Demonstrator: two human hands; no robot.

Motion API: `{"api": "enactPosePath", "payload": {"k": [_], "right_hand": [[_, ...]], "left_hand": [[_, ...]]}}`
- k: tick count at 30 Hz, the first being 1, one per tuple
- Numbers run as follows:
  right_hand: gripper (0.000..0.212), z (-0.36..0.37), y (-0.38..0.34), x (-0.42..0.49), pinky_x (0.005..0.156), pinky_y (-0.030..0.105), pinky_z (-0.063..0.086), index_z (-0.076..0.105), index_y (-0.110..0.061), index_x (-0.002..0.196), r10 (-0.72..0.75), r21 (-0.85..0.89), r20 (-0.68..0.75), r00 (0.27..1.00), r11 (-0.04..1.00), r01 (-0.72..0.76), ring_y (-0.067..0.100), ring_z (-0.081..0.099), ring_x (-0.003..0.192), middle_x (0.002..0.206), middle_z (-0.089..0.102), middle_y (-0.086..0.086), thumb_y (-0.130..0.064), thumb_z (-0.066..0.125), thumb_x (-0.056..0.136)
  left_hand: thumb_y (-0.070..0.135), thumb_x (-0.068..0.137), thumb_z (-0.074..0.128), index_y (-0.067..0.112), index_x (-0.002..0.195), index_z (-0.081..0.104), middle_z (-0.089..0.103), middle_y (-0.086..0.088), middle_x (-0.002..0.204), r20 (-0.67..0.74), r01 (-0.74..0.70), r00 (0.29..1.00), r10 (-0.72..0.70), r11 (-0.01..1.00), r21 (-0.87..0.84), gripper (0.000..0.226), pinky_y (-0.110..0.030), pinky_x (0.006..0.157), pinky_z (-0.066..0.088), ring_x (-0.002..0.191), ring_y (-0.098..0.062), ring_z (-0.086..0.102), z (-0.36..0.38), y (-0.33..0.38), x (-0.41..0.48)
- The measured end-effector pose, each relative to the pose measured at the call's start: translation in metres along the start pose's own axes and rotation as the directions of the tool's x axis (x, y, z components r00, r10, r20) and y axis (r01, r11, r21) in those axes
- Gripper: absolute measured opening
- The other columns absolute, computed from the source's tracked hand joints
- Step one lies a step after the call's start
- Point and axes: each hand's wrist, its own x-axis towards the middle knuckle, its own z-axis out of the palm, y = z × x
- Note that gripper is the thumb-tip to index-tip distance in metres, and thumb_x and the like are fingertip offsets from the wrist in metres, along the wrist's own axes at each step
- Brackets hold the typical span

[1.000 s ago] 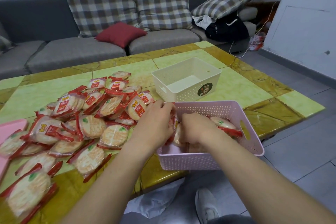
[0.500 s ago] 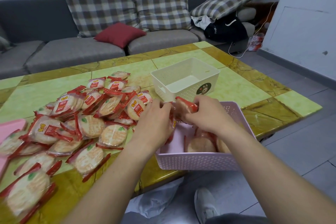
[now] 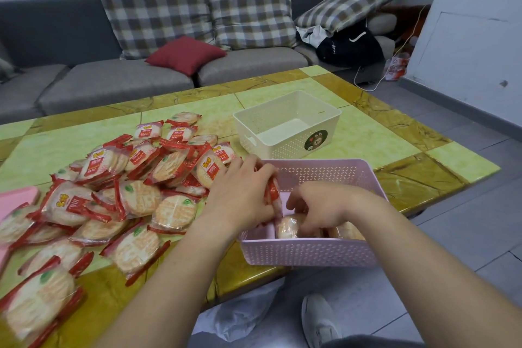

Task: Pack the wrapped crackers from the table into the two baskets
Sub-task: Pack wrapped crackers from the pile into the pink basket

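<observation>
My left hand (image 3: 243, 195) is clamped on a wrapped cracker (image 3: 272, 192), held on edge just over the left rim of the pink basket (image 3: 310, 254). My right hand (image 3: 319, 206) is down inside that basket, fingers on the packets (image 3: 288, 227) already there; I cannot tell whether they pinch one or only steady it. The pile (image 3: 127, 192) lies left of my left hand on the bench (image 3: 367, 133), and the white basket (image 3: 285, 124) sits beyond both hands, empty. The pink basket sits at the bench's near edge, one corner seemingly overhanging, so a hard press could tip it floorward. Crowding my hands could also knock the packets over.
</observation>
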Motion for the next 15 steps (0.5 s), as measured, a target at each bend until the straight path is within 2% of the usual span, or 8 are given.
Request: {"api": "enactPosePath", "payload": {"k": [2,4,7,10,12,13,15], "right_hand": [[0.060,0.000,-0.003,-0.004,0.089,0.041,0.058,0.057,-0.022,0.135,0.014,-0.079,0.018,1.000,0.997,-0.013,0.024,0.066,0.100,0.114,0.067,0.000,-0.022,0.076,0.077],[0.053,-0.007,-0.003,-0.011,0.083,0.036,0.058,0.063,-0.019,0.127,-0.005,-0.081,0.001,1.000,0.997,0.005,0.020,0.065,0.093,0.103,0.066,-0.003,-0.022,0.078,0.076],[0.026,-0.025,0.005,-0.027,0.061,0.021,0.045,0.073,-0.019,0.107,-0.007,0.065,-0.072,0.997,0.998,0.012,0.006,0.059,0.070,0.079,0.064,-0.011,-0.018,0.074,0.081],[0.012,-0.033,0.016,-0.029,0.058,0.026,0.043,0.072,-0.019,0.092,0.066,0.263,-0.284,0.957,0.965,0.011,0.010,0.058,0.066,0.075,0.066,-0.006,-0.013,0.071,0.081],[0.022,-0.029,0.018,-0.022,0.060,0.031,0.042,0.063,-0.020,0.098,0.183,0.465,-0.454,0.872,0.884,0.056,0.016,0.059,0.069,0.078,0.064,-0.002,-0.012,0.074,0.081],[0.028,-0.024,0.016,-0.017,0.061,0.031,0.041,0.058,-0.019,0.104,0.239,0.521,-0.492,0.837,0.851,0.063,0.017,0.059,0.070,0.080,0.064,-0.002,-0.013,0.075,0.082],[0.036,-0.009,0.006,-0.006,0.061,0.029,0.040,0.054,-0.020,0.111,0.265,0.510,-0.505,0.822,0.859,0.037,0.018,0.062,0.078,0.086,0.064,-0.003,-0.017,0.075,0.082]], "left_hand": [[0.067,0.072,0.067,0.039,0.131,0.049,0.048,0.006,0.129,-0.023,0.010,1.000,-0.010,1.000,0.013,0.067,-0.039,0.096,0.040,0.120,-0.023,0.045,0.001,0.001,0.000],[0.067,0.075,0.069,0.039,0.130,0.049,0.050,0.007,0.127,-0.045,0.025,0.999,-0.024,1.000,0.006,0.065,-0.038,0.093,0.040,0.118,-0.022,0.047,0.000,0.001,0.002],[0.058,0.077,0.073,0.040,0.131,0.049,0.049,0.006,0.132,-0.030,0.028,0.999,-0.028,1.000,0.003,0.062,-0.039,0.093,0.040,0.120,-0.023,0.045,0.001,0.000,0.003],[0.051,0.077,0.074,0.038,0.132,0.048,0.048,0.004,0.136,-0.033,0.024,0.999,-0.023,0.999,0.045,0.062,-0.040,0.095,0.041,0.123,-0.026,0.042,0.004,0.002,0.002],[0.049,0.078,0.072,0.037,0.133,0.047,0.047,0.003,0.136,-0.040,0.022,0.999,-0.020,0.998,0.051,0.062,-0.040,0.093,0.041,0.123,-0.027,0.042,0.005,0.003,0.001],[0.049,0.078,0.072,0.036,0.133,0.047,0.048,0.003,0.136,-0.042,0.025,0.999,-0.023,0.999,0.041,0.062,-0.039,0.093,0.041,0.122,-0.026,0.042,0.006,0.003,0.001],[0.051,0.079,0.071,0.034,0.133,0.048,0.048,0.003,0.135,-0.047,0.040,0.998,-0.040,0.999,0.018,0.062,-0.038,0.093,0.042,0.122,-0.025,0.043,0.006,0.003,0.000]]}}
